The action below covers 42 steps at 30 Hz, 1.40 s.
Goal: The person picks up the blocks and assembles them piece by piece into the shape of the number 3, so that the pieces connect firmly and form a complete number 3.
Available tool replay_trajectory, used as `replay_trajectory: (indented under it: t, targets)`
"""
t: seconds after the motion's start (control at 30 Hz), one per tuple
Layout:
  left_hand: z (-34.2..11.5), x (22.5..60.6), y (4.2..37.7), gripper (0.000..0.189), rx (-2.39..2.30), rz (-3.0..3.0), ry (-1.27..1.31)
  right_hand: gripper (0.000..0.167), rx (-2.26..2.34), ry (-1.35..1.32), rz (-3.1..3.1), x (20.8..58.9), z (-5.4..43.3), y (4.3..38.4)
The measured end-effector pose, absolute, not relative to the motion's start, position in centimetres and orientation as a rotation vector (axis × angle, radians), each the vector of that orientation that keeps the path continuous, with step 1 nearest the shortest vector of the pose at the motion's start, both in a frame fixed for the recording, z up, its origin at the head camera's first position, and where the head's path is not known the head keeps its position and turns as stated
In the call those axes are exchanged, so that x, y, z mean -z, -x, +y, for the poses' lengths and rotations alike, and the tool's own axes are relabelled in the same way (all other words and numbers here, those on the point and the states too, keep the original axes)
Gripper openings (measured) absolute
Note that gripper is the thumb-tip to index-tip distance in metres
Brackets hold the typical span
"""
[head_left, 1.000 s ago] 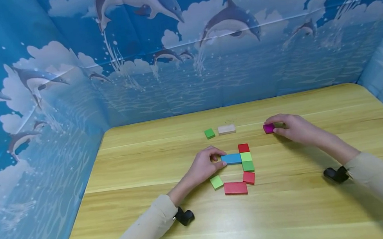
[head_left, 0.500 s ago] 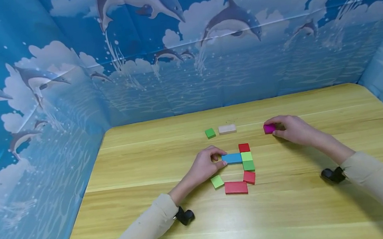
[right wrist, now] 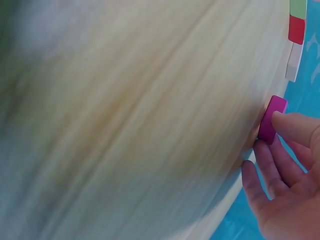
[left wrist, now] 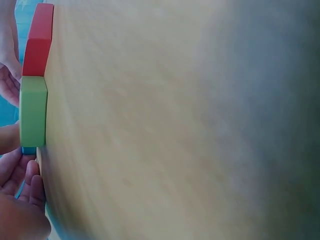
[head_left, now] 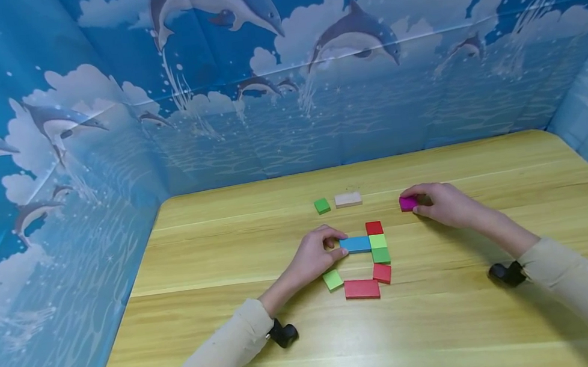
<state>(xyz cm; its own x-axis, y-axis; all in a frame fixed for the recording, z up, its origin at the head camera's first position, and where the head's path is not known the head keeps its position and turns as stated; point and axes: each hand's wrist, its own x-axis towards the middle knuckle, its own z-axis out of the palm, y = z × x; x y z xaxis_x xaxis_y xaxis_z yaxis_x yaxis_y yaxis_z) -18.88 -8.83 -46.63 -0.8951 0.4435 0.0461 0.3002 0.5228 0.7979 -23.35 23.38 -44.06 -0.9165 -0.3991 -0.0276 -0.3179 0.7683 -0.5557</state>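
Observation:
My left hand [head_left: 314, 254] pinches the left end of a flat blue block [head_left: 356, 245] between thumb and fingers. That block's right end meets a column of a dark red block [head_left: 373, 227], a lime block [head_left: 377, 241] and a green block [head_left: 381, 256]. Farther right, my right hand [head_left: 448, 204] holds a small magenta block [head_left: 407, 204] by thumb and fingertips. In the right wrist view the magenta block [right wrist: 272, 120] is close over the table, thumb on its face. The left wrist view shows a lime block [left wrist: 33, 111] in front of the left fingers.
Below the column lie a tilted red block [head_left: 382, 273], a long red block [head_left: 362, 289] and a lime block [head_left: 333, 280]. Behind are a green block [head_left: 321, 206] and a pale wooden block [head_left: 348, 200]. A dolphin-print curtain [head_left: 288, 129] borders the wooden table [head_left: 198, 249].
My right hand has shifted slightly left and nearer with the magenta block. The left hand stays on the blue block, and the other blocks have not moved.

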Motion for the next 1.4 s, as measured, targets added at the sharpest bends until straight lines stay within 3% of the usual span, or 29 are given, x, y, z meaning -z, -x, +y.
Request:
replay_trajectory:
  t: [1.4]
  targets:
    - [-8.9,47.0,18.9,0.022,-1.323,2.605,-0.618,0.036,0.984,0.651,2.714,44.5,19.0,23.7]
